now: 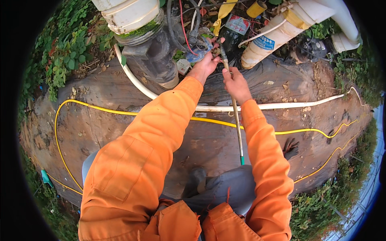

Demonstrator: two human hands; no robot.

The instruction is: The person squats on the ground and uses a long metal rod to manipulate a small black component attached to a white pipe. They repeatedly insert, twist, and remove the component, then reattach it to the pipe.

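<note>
My right hand (237, 85) is closed around a long thin pale rod (237, 120), its thumb lying along the upper part. A green tip ends the rod near my knee, and its upper end has a grey metal fitting (224, 52). Just left of that, my left hand (207, 65) has its fingers curled at a small brass-coloured fitting (216, 51); part of the grip is hidden. Beside these fingers sits a blue pump-like part (200, 55) with a red wire and dark hoses around it.
A large white pipe (130, 16) stands at the far left, and another leans with a blue label (264, 42). A dark bottle (233, 34) lies between. White hose (289, 105) and yellow hose (100, 107) cross the ground sheet. A dark glove (290, 148) lies right.
</note>
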